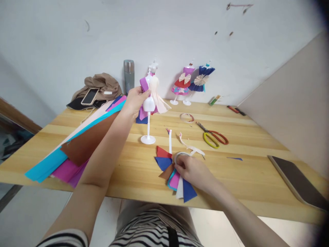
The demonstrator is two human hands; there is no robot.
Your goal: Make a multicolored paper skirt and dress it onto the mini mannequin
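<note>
My left hand (135, 100) is closed around the waist of a small white mannequin (148, 103) that stands on a round base on the wooden table (246, 144). The mannequin wears purple and cream paper pieces. My right hand (191, 168) rests near the table's front edge, fingers curled on a roll of tape (180, 156). Under that hand lies a fan of coloured paper pieces (169, 168) in red, blue, brown, pink and white. Paper strips (191, 148) lie just beyond it.
Long coloured paper sheets (77, 147) lie at the left. Scissors (213, 136) and another tape ring (186, 117) lie to the right of the mannequin. Two dressed mannequins (190, 82), a grey flask (129, 74), a phone on a cloth bundle (89, 96) and a dark tablet (295, 178) are around.
</note>
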